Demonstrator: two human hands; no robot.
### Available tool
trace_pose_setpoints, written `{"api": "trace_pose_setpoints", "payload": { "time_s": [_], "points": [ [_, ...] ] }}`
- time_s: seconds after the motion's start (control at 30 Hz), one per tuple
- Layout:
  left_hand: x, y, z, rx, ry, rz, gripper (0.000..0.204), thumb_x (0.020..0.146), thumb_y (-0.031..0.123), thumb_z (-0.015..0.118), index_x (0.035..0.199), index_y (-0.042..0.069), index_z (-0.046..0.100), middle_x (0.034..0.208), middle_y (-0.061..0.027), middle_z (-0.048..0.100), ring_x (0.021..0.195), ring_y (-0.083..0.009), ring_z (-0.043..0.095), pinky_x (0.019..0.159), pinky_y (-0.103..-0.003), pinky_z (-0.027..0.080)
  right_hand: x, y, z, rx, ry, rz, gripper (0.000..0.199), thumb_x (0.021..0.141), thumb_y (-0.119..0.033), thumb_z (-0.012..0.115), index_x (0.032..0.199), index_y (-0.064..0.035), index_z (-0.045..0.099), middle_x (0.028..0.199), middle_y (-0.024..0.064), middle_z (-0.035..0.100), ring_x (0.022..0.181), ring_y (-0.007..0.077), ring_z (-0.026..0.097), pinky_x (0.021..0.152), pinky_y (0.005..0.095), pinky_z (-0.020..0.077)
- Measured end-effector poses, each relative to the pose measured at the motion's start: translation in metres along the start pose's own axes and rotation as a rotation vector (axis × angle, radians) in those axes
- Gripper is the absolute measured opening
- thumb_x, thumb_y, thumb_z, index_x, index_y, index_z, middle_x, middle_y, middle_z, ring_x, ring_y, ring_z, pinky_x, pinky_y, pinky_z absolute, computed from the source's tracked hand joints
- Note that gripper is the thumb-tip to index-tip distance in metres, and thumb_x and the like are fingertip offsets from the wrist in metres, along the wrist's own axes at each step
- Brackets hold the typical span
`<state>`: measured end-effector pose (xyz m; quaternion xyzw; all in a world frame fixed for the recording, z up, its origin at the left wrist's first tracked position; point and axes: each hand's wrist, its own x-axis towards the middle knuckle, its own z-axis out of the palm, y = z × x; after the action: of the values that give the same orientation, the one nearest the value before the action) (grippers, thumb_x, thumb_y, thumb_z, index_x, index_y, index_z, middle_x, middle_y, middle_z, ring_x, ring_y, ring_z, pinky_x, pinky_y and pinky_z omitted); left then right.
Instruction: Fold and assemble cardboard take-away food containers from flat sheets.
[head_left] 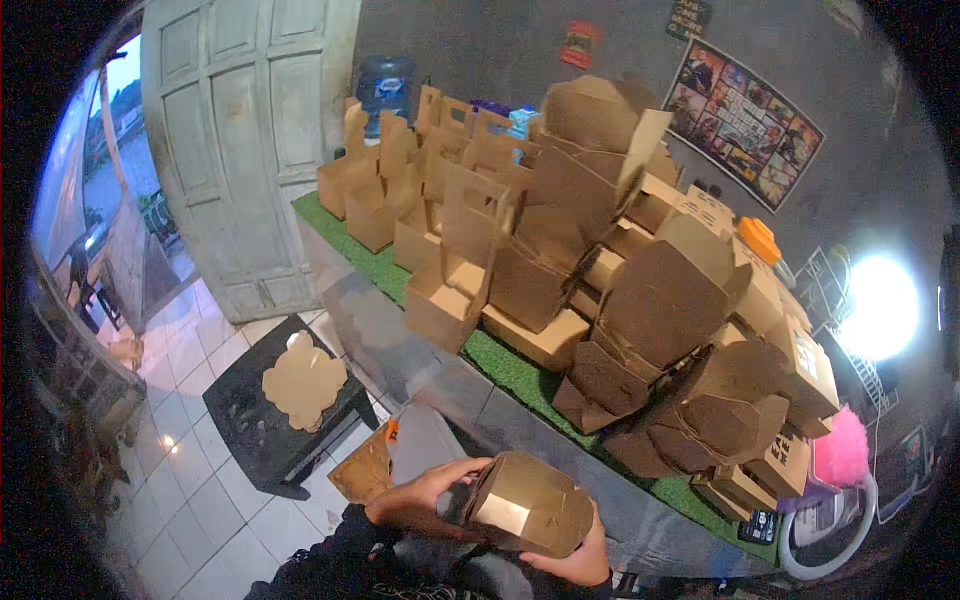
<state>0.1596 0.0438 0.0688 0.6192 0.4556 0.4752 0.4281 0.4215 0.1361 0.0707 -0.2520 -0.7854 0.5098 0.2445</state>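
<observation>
Between both hands, over my lap, is a brown cardboard box (545, 505), its inside turned up and a bright patch on one inner wall. My left hand (437, 490) grips its left side, fingers over the edge. Around the lower right corner my right hand (583, 556) is closed, thumb along the near side. On the counter beyond, a strip of green artificial turf (505, 388) bears rows of brown boxes. Some are carriers with handle cut-outs (470, 205); others are boxes with raised flaps (660, 300). The fingers under the held box are hidden.
Flat brown cardboard blanks (305, 380) lie on a low black table (240, 425) to the left. The grey counter edge (430, 370) runs diagonally ahead of me. At right are a bright lamp (878, 308), a pink fluffy thing (840, 447) and a white ring (830, 570).
</observation>
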Motion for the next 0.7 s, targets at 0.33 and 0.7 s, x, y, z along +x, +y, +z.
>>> {"api": "trace_pose_setpoints", "payload": {
  "time_s": [0.33, 0.7],
  "points": [
    [-0.021, -0.001, -0.035, -0.089, 0.143, -0.079, 0.092, 0.065, 0.029, 0.083, 0.138, 0.002, 0.034, 0.137, -0.0135, 0.042, 0.126, -0.0250, 0.042, 0.102, -0.040, 0.036, 0.034, -0.004, 0.031, 0.129, -0.053, 0.125, 0.103, 0.056, -0.026, 0.090, 0.136, 0.0061, 0.031, 0.127, 0.0170, 0.049, 0.119, 0.0250, 0.048, 0.100, 0.0372, 0.0383],
    [-0.013, -0.002, -0.058, -0.102, 0.115, -0.006, 0.099, 0.060, 0.024, 0.086, 0.139, -0.001, 0.032, 0.137, -0.0138, 0.041, 0.127, -0.0227, 0.040, 0.106, -0.036, 0.033, 0.060, -0.027, 0.038, -0.028, 0.035, -0.084, 0.101, 0.054, -0.027, 0.091, 0.133, 0.0033, 0.035, 0.128, 0.0182, 0.046, 0.119, 0.0289, 0.047, 0.101, 0.0401, 0.0367]
  ]
}}
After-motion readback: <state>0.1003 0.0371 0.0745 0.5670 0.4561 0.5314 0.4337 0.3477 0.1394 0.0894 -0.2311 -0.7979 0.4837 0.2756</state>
